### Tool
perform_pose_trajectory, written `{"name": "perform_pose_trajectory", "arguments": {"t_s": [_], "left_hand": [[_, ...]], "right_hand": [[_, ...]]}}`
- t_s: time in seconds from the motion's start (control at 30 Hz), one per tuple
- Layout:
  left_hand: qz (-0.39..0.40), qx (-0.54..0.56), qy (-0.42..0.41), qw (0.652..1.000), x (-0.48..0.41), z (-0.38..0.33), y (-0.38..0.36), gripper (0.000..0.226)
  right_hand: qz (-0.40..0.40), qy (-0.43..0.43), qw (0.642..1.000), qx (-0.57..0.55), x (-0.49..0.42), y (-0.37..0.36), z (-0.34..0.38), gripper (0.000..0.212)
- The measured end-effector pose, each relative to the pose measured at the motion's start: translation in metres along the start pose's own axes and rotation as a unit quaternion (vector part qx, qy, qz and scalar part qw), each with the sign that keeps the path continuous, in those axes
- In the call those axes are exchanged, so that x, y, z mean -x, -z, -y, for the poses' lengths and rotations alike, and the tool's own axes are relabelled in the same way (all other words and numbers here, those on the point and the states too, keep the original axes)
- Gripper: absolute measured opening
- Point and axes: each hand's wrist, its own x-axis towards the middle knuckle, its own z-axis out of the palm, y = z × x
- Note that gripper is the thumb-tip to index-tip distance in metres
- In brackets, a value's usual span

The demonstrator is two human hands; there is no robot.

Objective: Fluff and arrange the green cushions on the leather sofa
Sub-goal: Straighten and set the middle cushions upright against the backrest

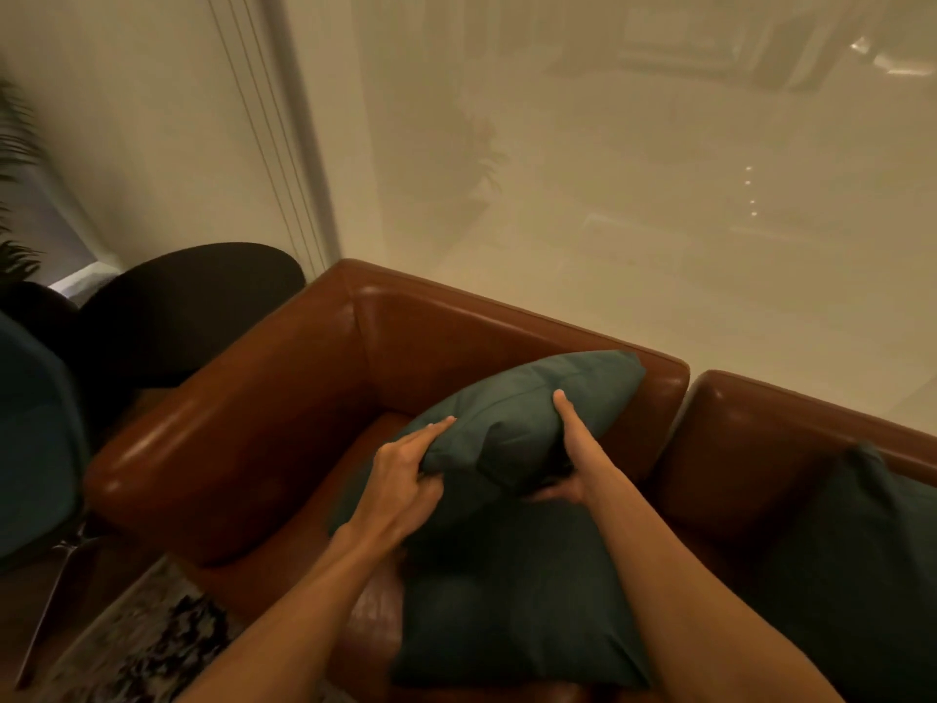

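As left hand [403, 482], right hand [570, 451] grip, cushion [517, 398] points up-right (toward backrest [487, 329]).

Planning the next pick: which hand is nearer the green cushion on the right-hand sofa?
Right. The right hand grips the held cushion's right end, toward the right-hand cushion; the left hand holds its left end, farther off.

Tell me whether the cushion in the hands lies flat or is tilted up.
Tilted up: the held cushion slants toward the sofa back, with the left hand and right hand gripping its lower end above a second cushion.
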Motion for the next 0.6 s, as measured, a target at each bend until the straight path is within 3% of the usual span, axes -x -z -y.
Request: {"name": "perform_pose_trajectory", "arguments": {"t_s": [0.3, 0.6], "left_hand": [[-0.029, 0.061, 0.075, 0.995, -0.017, 0.079, 0.083, 0.059], [-0.154, 0.080, 0.174, 0.969, -0.004, 0.165, 0.145, 0.019]], "right_hand": [[-0.153, 0.125, 0.965, 0.173, -0.039, -0.107, -0.005, 0.009], [-0.109, 0.265, 0.925, 0.249, -0.053, -0.224, -0.026, 0.020]]}}
